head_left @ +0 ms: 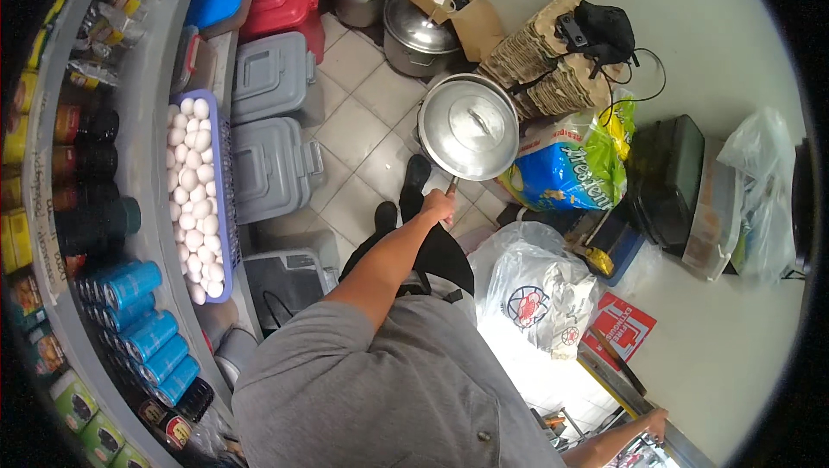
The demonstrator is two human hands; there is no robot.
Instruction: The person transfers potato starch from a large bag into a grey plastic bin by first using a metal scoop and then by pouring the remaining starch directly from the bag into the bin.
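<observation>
My left hand point(439, 206) is closed around the handle of a silver saucepan point(425, 142), held out in front of my legs. A round metal lid point(471, 129) with a looped grip covers the pan, so its inside is hidden. Far down at the lower right, my right hand point(656, 425) is up against the grey edge of a doorway point(682, 444). Its fingers look curled over that edge, though they show only small.
Shelves at the left hold a purple basket point(226, 209) of white eggs and blue cans point(151, 334). Grey bins point(272, 170) and large lidded pots point(420, 32) stand on the tiled floor. Stacked egg trays point(553, 71), a blue-green sack point(566, 161) and plastic bags point(535, 287) line the right.
</observation>
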